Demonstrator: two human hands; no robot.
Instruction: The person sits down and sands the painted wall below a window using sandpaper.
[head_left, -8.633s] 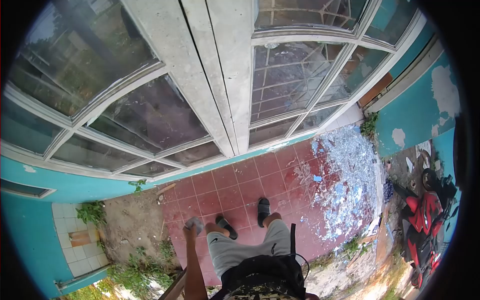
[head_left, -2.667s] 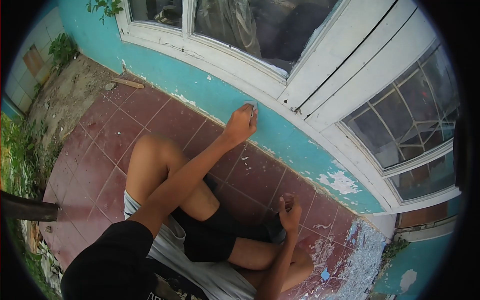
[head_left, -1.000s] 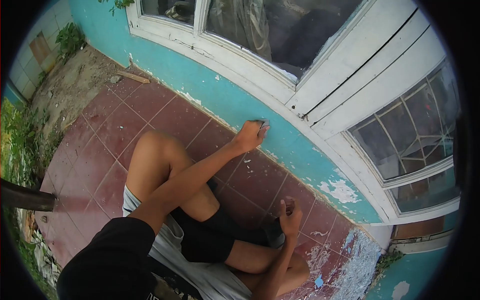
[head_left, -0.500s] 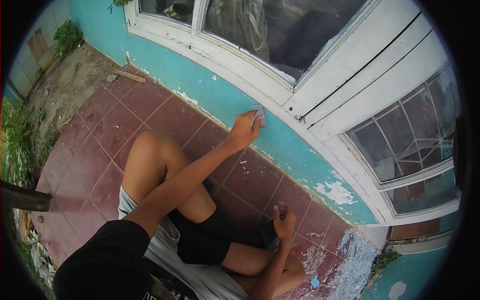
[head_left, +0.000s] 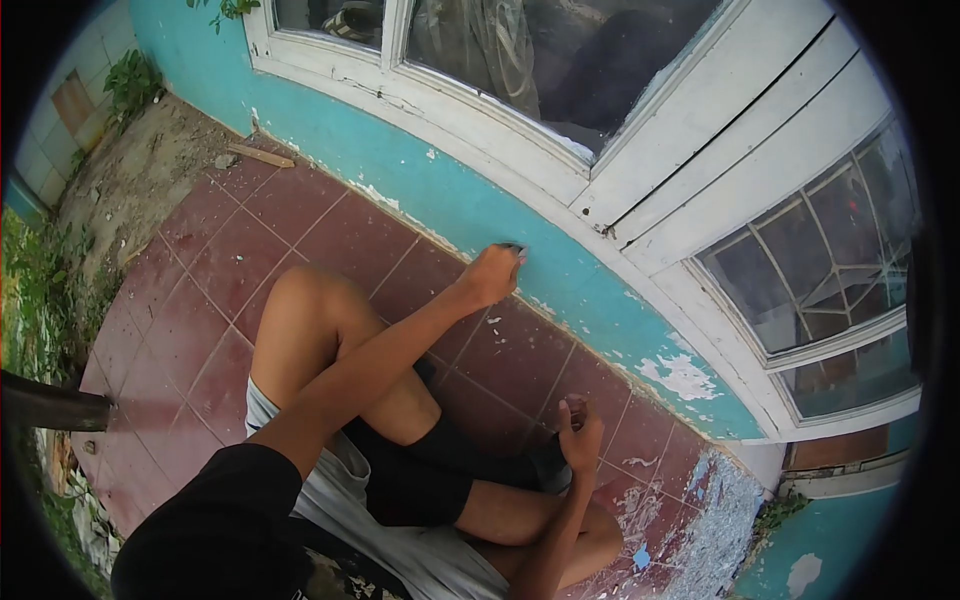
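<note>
My left hand (head_left: 492, 275) is closed around a small flat grey scraper (head_left: 515, 249), seen nearly edge-on and partly hidden by the fingers. It is against the lower part of the turquoise wall (head_left: 580, 285), whose paint is chipped along the base. My right hand (head_left: 581, 436) hangs over the tiled floor beside my bent leg. Its fingers are loosely curled, with a gap to the thumb, and I make out nothing held in it.
White window frames (head_left: 480, 115) rise above the wall. Pale paint flakes (head_left: 710, 520) cover the red floor tiles (head_left: 260, 265) at lower right. A wood strip (head_left: 262, 156) lies near the soil, and a dark post (head_left: 55, 402) juts in at left.
My left hand has moved down the wall a little, and the scraper has turned from showing its flat face to nearly edge-on. My right hand keeps its loose curl.
</note>
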